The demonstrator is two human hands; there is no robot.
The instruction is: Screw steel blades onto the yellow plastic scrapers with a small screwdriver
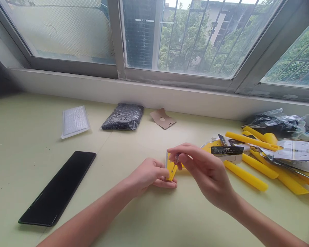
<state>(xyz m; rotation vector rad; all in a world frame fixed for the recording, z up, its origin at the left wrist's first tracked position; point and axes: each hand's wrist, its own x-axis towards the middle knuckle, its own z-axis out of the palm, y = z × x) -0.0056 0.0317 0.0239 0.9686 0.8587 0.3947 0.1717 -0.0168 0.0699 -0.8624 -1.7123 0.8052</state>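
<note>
My left hand (151, 174) is closed around a small yellow plate (172, 175) with a pale strip along its upper left edge. Between the fingertips of my right hand (205, 168) is a small screwdriver (176, 158) with a reddish handle, its thin shaft pointing down to a small screw on the plate. My fingers cover part of the handle and part of the plate. Just behind my right hand lies another flat yellow piece (212, 145), partly hidden by it.
Several yellow tubes (247, 175), printed cards (228, 154) and a clear bag with black contents (275, 122) are heaped at right. A black slab (59, 188) lies at left. Farther back are a bubble-wrap pouch (75, 121), a black package (123, 116) and cardboard (163, 119) below the window.
</note>
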